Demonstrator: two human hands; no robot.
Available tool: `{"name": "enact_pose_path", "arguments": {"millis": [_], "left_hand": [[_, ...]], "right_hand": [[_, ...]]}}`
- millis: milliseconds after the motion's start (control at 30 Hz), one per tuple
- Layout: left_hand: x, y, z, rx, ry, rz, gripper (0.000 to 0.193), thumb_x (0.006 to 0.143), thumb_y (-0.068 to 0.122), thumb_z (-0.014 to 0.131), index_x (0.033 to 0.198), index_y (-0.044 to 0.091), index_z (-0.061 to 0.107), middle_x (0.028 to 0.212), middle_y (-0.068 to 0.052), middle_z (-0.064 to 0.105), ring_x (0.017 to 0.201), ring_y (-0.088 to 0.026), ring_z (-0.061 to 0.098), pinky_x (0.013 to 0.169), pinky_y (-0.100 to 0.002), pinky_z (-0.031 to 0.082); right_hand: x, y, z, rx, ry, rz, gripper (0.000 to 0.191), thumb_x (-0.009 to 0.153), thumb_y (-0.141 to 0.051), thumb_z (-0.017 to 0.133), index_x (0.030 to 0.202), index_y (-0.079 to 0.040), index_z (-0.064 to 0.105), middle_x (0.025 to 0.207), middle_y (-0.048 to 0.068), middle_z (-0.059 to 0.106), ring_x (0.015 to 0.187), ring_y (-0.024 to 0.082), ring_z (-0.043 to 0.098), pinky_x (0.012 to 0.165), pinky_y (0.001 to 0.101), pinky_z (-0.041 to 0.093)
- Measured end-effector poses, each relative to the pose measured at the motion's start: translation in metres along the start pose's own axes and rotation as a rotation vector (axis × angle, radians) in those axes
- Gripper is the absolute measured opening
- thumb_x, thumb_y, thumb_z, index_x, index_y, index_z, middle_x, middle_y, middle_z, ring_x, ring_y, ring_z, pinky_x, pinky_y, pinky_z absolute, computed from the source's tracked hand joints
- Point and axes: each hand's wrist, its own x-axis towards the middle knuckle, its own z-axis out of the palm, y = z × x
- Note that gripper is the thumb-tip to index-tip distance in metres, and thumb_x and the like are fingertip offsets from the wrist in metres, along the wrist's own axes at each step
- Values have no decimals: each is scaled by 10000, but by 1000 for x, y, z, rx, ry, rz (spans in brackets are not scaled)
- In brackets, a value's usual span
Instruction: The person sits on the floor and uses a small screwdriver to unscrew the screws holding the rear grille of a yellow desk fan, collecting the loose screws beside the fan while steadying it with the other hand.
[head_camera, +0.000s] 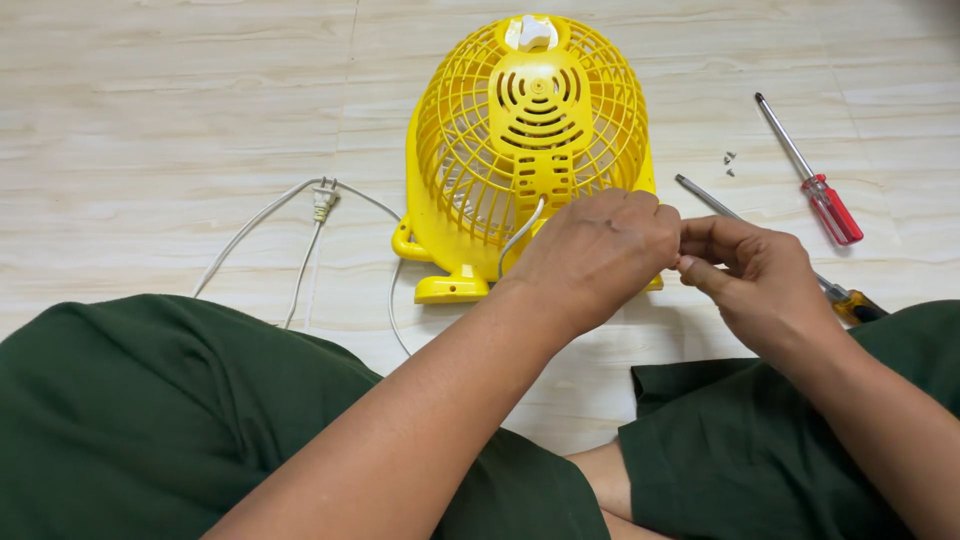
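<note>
A yellow plastic fan (530, 130) lies on the tiled floor with its back grille facing up and a white knob at its top. My left hand (595, 255) rests over the fan's lower right edge, fingers curled and pinched. My right hand (755, 275) is right beside it, fingertips meeting those of the left hand. Whatever small thing sits between the fingertips is hidden. A white power cord (300, 225) runs from the fan to a plug on the left.
A red-handled screwdriver (815, 185) lies to the right of the fan. A second screwdriver (705, 198) with a yellow and black handle lies partly under my right hand. Two or three small screws (729, 164) rest between them. My dark green trouser legs fill the bottom.
</note>
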Motion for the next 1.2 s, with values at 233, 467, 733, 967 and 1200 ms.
{"name": "enact_pose_path", "arguments": {"millis": [233,467,733,967,1200], "left_hand": [[6,2,7,99,16,-26,97,785,190,702,723,132,749,771,-96,725,809,-284,706,718,-435,550],[7,5,-2,-117,78,-125,258,838,302,746,736,65,750,747,-141,716,796,-349,696,701,-485,533],[5,-11,-7,-445,-171,-65,233,773,115,717,998,124,773,934,-118,738,917,-330,706,815,-448,552],[1,-14,1,-249,-58,-60,176,800,214,765,880,77,688,898,-100,706,933,-332,681,785,-471,530],[4,-4,8,-101,-9,-103,242,841,360,778,842,131,699,873,-74,710,916,-300,702,794,-455,545]], "right_hand": [[-8,1,25,-165,25,-10,223,805,-2,784,1025,-10,752,953,54,786,850,105,713,791,287,601],[0,13,33,55,5,-294,108,849,90,717,914,14,758,971,75,694,891,105,642,809,283,547],[4,17,29,-238,50,-335,323,781,65,733,1084,-47,753,922,55,734,891,177,638,810,294,511],[4,8,27,10,-64,-121,317,805,33,711,1099,-77,755,1009,-3,777,920,82,675,814,275,541],[3,7,29,-48,10,-131,247,820,36,750,1053,-45,774,929,23,777,860,74,653,813,280,546]]}}
